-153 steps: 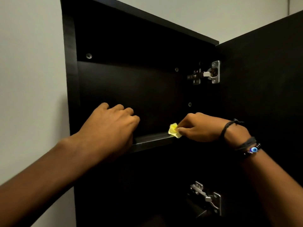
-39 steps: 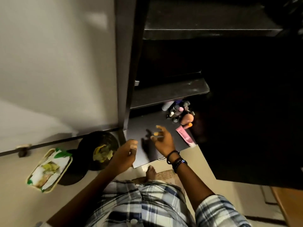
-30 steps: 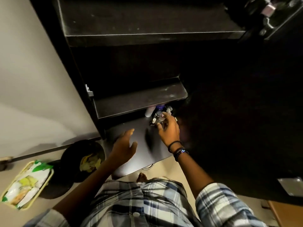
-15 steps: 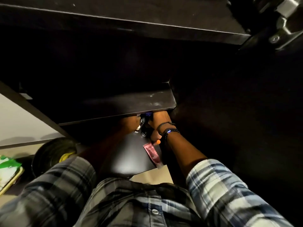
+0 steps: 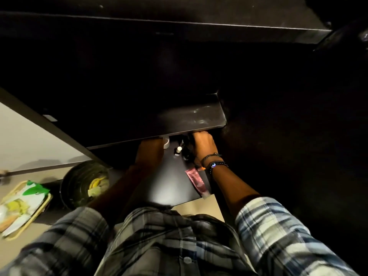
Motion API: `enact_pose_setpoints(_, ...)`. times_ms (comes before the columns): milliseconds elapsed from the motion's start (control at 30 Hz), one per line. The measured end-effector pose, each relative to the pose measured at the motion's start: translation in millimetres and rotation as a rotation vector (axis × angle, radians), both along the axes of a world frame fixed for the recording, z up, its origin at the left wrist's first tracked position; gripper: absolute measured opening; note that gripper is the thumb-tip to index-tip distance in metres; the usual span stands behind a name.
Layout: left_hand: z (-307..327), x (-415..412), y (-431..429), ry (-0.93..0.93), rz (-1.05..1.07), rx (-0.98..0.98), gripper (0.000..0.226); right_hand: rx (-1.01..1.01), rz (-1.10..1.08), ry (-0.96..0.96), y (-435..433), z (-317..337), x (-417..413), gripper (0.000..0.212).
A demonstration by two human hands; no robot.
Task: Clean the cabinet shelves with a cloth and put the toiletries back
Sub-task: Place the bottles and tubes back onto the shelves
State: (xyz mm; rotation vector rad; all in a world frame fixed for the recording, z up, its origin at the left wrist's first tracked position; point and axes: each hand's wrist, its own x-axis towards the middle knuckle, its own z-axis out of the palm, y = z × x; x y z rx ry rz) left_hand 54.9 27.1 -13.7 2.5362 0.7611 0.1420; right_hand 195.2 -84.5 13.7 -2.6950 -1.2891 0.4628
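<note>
The right hand's fingers [image 5: 200, 134] run in under the front edge of the middle shelf [image 5: 191, 119], so their tips are hidden. Whether they grip one of the dark bottles [image 5: 187, 150] crowded against them cannot be told. The right hand [image 5: 203, 145] shows only its back, with bracelets [image 5: 215, 163] at the wrist. The left hand [image 5: 149, 147] is dim and mostly under the same shelf, and its grip cannot be told either.

A second ago the left hand was spread in plain sight over the bottom board [image 5: 171, 186] while the right reached for the bottles. Now both are pushed in deep. Half a second ago they were already there.

The toiletries sit at the back of the bottom board. A small bottle [image 5: 178, 150] with a pale cap stands between the two hands, and a white cap [image 5: 166, 142] is just beside the left one. A pink tube [image 5: 196, 181] lies flat along the board's right edge, under the right forearm.

On the floor to the left, a dark round bin [image 5: 79, 182] holds crumpled yellow stuff [image 5: 97, 185]. Beside it, a pale tray [image 5: 37, 214] holds a white and green packet [image 5: 25, 198].
</note>
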Motion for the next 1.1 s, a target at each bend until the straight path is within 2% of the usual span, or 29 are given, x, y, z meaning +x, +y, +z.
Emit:
enact_pose_setpoints(100, 20, -36, -6, -0.064, 0.049, 0.053, 0.023, 0.238, 0.045, -0.026, -13, -1, -25, 0.054)
enact_pose_setpoints(200, 40, -61, -10, -0.009, 0.060, -0.023, 0.038, 0.474, 0.067, -0.051, -21, 9, -52, 0.037)
enact_pose_setpoints(300, 57, -81, -12, -0.050, 0.023, -0.035, 0.033, 0.611, 0.048, -0.046, -25, 27, -81, 0.028)
enact_pose_setpoints(400, 72, -100, -6, -0.030, -0.032, -0.034, 0.030, 0.665, 0.038, -0.002, -27, 47, -107, 0.026)
enact_pose_setpoints(567, 121, -121, -1, -0.251, -0.063, -0.006, 0.032, 0.810, -0.001, 0.109, -18, 101, -133, 0.027)
enact_pose_setpoints(633, 143, -128, 0, -0.345, -0.057, -0.015, 0.025, 0.877, -0.011, 0.144, -14, 127, -140, 0.027)
enact_pose_setpoints(800, 213, -135, 7, -0.543, -0.026, -0.088, 0.033, 1.011, -0.029, 0.223, -3, 198, -145, 0.034)
enact_pose_setpoints(933, 281, -136, 5, -0.684, -0.084, -0.107, 0.021, 1.148, -0.055, 0.297, -1, 263, -150, 0.034)
enact_pose_setpoints(1100, 363, -132, 7, -0.872, -0.115, -0.112, 0.022, 1.318, -0.010, 0.266, -1, 343, -147, 0.033)
